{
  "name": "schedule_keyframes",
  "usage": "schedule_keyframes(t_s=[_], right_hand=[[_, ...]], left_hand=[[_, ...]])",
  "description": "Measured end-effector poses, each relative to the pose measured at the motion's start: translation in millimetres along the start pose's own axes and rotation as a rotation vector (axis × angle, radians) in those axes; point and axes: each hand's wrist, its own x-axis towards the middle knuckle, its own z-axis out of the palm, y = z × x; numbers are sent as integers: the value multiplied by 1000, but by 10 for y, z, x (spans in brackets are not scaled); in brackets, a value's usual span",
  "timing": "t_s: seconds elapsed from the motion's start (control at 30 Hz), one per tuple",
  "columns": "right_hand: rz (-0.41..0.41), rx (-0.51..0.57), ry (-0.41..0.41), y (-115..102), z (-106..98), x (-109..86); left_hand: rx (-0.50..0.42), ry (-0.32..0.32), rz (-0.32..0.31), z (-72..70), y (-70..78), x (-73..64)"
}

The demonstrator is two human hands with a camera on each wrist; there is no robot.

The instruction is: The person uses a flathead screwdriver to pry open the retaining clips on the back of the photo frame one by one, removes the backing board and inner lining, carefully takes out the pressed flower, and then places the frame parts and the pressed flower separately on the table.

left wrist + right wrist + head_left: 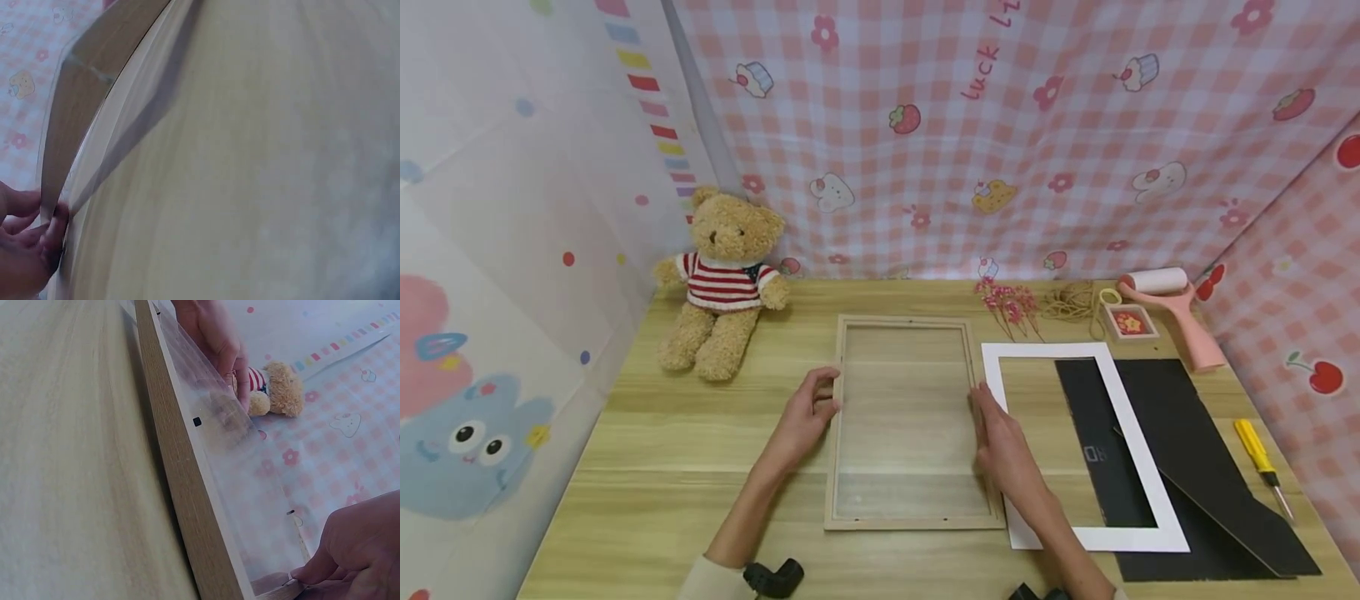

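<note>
A light wooden picture frame [914, 526] with a clear pane [913, 417] lies before me on the table. My left hand [806, 418] holds its left side, with thumb and fingers at the rim; in the left wrist view, fingers [57, 228] curl at the frame's edge. On the opposite side my right hand [1006, 446] grips the right rim, its thumb on top of the wood in the right wrist view. Small dark tabs [197, 422] show along the rim. Right beside the frame is a white mat board [1131, 540], partly under my right forearm.
Black backing boards [1165, 400] lie under and right of the mat. A yellow-handled screwdriver [1255, 446] is at the far right. Behind are a pink lint roller [1198, 333], a small box [1129, 322], twine [1070, 302] and pink dried flowers [1011, 302]. A teddy bear [722, 287] sits back left.
</note>
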Motion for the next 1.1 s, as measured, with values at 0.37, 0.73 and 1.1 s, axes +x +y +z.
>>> schedule_keyframes(t_s=[0.37, 0.73, 1.1], right_hand=[[51, 1, -20, -294, -158, 25], [-3, -34, -2, -47, 17, 21], [-11, -42, -26, -95, -29, 20]], left_hand=[[157, 114, 98, 106, 20, 28], [174, 135, 50, 215, 58, 8], [171, 124, 66, 262, 3, -19]])
